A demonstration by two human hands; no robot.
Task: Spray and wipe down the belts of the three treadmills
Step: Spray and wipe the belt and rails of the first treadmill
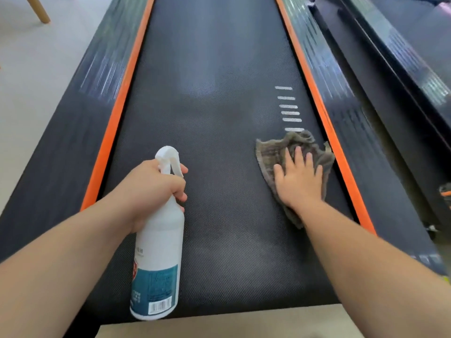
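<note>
A black treadmill belt (214, 118) with orange side strips runs away from me. My left hand (156, 186) grips the neck of a white spray bottle (158, 252) with a teal label, held above the belt's near left part, nozzle pointing forward. My right hand (299, 178) lies flat with spread fingers on a grey-brown cloth (273, 150), pressing it onto the belt close to the right orange strip (341, 164). Several white dashes (289, 111) are printed on the belt just beyond the cloth.
Dark side rails (73, 132) flank the belt. A second treadmill (402, 76) stands close on the right. Pale floor (31, 76) and a wooden leg (40, 8) lie to the left. A beige surface (219, 325) borders the belt's near end.
</note>
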